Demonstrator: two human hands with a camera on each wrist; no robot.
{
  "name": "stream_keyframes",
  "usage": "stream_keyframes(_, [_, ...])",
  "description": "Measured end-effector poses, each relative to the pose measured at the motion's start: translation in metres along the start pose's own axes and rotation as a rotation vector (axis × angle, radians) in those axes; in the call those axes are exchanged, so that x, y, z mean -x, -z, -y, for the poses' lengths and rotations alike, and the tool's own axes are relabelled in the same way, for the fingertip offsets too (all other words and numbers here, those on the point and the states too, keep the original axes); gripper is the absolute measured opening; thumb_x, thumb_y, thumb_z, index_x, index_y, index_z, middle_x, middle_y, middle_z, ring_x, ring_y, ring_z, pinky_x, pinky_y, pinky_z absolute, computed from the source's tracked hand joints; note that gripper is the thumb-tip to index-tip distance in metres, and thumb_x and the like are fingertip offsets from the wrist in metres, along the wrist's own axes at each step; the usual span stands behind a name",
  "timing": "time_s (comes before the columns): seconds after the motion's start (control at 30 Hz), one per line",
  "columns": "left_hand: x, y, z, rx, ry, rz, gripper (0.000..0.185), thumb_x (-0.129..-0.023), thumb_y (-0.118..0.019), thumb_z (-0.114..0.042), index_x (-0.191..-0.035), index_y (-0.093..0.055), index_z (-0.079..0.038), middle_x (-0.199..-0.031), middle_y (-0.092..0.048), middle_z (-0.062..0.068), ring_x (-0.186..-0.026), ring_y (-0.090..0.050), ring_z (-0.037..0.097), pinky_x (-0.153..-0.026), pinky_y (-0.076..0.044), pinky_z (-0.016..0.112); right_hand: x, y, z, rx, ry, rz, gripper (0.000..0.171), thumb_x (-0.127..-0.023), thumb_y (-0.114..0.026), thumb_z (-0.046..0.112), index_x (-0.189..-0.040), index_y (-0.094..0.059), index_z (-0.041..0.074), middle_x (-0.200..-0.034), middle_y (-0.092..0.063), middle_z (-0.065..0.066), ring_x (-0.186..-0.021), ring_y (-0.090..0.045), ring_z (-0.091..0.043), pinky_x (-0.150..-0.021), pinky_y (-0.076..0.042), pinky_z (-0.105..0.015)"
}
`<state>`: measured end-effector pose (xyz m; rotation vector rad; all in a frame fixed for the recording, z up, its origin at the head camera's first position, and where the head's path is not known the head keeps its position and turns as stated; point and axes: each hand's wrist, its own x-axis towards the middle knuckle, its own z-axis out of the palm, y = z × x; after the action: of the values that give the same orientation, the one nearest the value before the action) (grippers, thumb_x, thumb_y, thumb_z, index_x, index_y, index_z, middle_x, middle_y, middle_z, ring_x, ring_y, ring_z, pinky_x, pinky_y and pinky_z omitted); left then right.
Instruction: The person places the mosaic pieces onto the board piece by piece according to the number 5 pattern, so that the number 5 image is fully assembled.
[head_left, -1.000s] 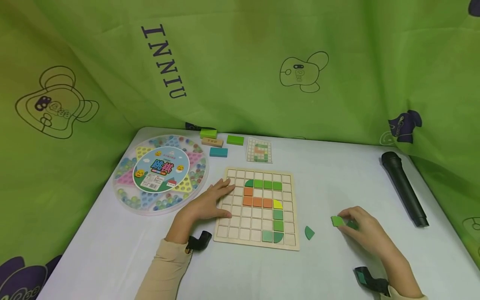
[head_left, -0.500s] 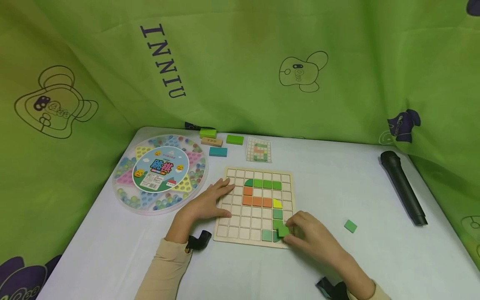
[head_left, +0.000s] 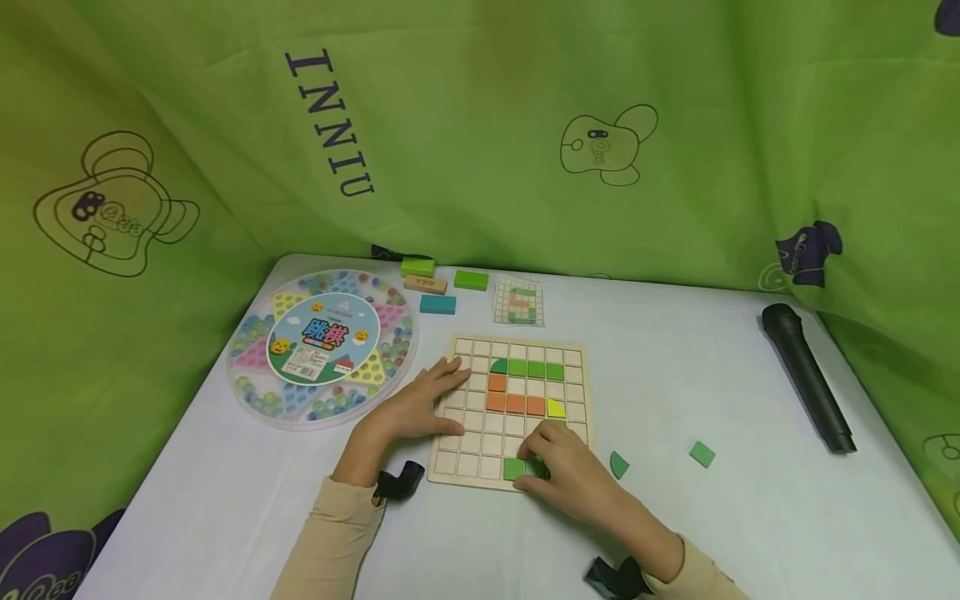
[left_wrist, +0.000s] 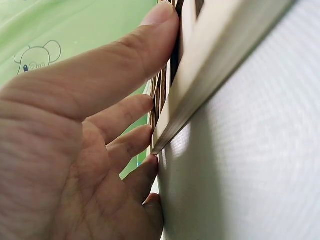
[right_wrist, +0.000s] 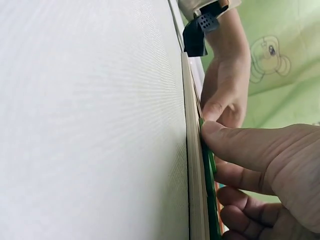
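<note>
A wooden grid board (head_left: 471, 422) lies on the table, with green, orange and yellow tiles in some of its cells. My left hand (head_left: 417, 404) rests on the board's left edge, thumb and fingers spread; in the left wrist view, the thumb (left_wrist: 120, 65) lies over the board's rim (left_wrist: 200, 70). At the front row, my right hand (head_left: 573, 475) pinches a green square tile (head_left: 514, 469) between thumb and fingertips, low over a cell. This hand covers the tiles at the front right. In the right wrist view, the thumb (right_wrist: 235, 140) is right at the board's edge (right_wrist: 192, 150).
A green quarter-round tile (head_left: 618, 464) and a green square tile (head_left: 702, 454) lie right of the board. Behind it are a pattern card (head_left: 518, 302) and several blocks (head_left: 437, 304). A round marble game box (head_left: 322, 350) stands left, a black microphone (head_left: 808, 379) far right.
My right hand has moved left from the right side of the table, carrying the green square tile to the board's front row. The left hand has stayed in place.
</note>
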<state>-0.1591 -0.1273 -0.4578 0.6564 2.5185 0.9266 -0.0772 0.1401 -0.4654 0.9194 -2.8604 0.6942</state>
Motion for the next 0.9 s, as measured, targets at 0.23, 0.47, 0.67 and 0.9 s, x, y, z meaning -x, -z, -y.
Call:
stream_keyframes(0.23, [0.000,0.000,-0.001,-0.001,-0.002,0.003,0.086,-0.077,-0.077,-0.035,-0.149,-0.033,-0.016,-0.160,-0.014,0.006,-0.147,-0.004,0.030,-0.118,-0.009,0.054,0.006,0.010,-0.003,-0.057,-0.042,-0.012,0.038,-0.072,-0.079,0.042,-0.098,-0.065,0.018,-0.096,-0.054,0.011,-0.091,-0.045,-0.005,-0.078,-0.047,-0.027])
stream_keyframes(0.47, [-0.001,0.000,-0.002,0.000,0.001,0.009,0.087,-0.077,-0.077,-0.035,-0.149,-0.032,-0.017,-0.160,-0.013,0.006,-0.148,-0.003,0.029,-0.118,-0.008,0.053,0.038,0.034,-0.034,-0.104,-0.199,-0.019,0.040,-0.077,-0.078,0.032,-0.111,-0.064,0.018,-0.113,-0.058,0.010,-0.107,-0.051,-0.010,-0.089,-0.050,-0.035])
stream_keyframes(0.67, [-0.001,0.000,-0.002,0.000,0.000,0.010,0.087,-0.077,-0.077,-0.035,-0.150,-0.031,-0.017,-0.160,-0.013,0.006,-0.148,-0.002,0.028,-0.119,-0.007,0.052,0.059,0.043,-0.052,-0.100,-0.381,0.039,0.041,-0.075,-0.080,0.022,-0.113,-0.063,0.015,-0.110,-0.059,0.005,-0.100,-0.055,-0.010,-0.085,-0.052,-0.034])
stream_keyframes(0.9, [0.000,0.002,-0.004,0.003,-0.007,0.008,0.086,-0.078,-0.077,-0.033,-0.149,-0.032,-0.015,-0.160,-0.013,0.008,-0.147,-0.003,0.030,-0.118,-0.007,0.053,0.061,0.048,-0.055,-0.132,-0.445,0.071,0.032,-0.079,-0.076,0.013,-0.107,-0.063,0.007,-0.103,-0.058,-0.001,-0.091,-0.058,-0.012,-0.074,-0.054,-0.027])
